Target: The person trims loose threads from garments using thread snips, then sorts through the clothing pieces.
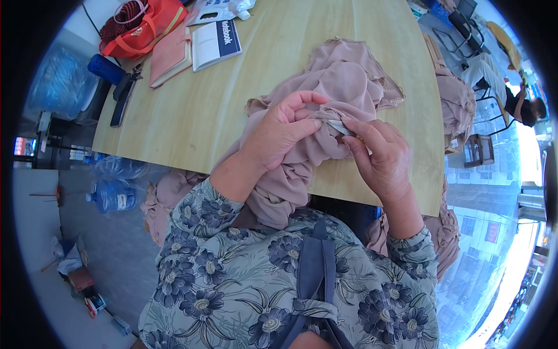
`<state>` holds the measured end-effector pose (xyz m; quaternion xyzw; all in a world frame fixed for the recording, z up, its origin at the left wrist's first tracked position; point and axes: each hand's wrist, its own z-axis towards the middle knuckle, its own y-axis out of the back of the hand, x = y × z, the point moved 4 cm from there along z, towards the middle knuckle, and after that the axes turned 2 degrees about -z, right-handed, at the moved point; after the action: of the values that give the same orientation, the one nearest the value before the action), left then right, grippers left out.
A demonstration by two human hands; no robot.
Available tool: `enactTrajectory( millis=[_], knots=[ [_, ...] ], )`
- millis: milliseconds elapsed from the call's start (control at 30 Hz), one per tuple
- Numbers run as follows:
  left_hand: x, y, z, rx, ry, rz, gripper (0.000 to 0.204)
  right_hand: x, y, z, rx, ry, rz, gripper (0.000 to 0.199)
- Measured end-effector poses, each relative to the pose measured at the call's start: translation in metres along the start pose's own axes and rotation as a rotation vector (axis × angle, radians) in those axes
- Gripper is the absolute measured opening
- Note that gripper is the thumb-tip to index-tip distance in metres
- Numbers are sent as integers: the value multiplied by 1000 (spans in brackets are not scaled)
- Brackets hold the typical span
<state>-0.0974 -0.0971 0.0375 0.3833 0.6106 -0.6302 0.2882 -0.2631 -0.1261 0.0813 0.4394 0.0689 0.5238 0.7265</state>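
Observation:
A heap of dusty-pink fabric [343,81] lies on the wooden table [197,116] and hangs over its near edge into my lap. My left hand [282,131] pinches a fold of this fabric between thumb and fingers. My right hand [381,154] grips the same fold from the right, holding a small silvery tool [339,127] against the cloth; the tool's kind is too small to tell. Both hands meet above the table's near edge.
At the far left of the table lie a pink notebook [170,55], a white and blue booklet [215,42] and a red bag [142,29]. More pink fabric [456,102] hangs at the right. Water bottles [113,195] stand on the floor at left. Another person [526,107] sits far right.

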Motion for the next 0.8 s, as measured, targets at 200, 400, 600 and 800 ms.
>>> enactTrajectory(
  millis=[200, 400, 600, 800],
  knots=[
    [0, 1, 0, -2, -7, 12, 37, 0, 1, 0, 23, 6, -14, 28],
    [-1, 1, 0, 5, -7, 2, 36, 3, 3, 1, -3, 33, -53, 30],
    [-2, -3, -1, -8, -15, 45, 35, 4, 3, 2, -7, 66, -79, 31],
    [-1, -4, 0, 3, -3, 45, 35, 4, 3, 1, -2, 75, -96, 28]
  ],
)
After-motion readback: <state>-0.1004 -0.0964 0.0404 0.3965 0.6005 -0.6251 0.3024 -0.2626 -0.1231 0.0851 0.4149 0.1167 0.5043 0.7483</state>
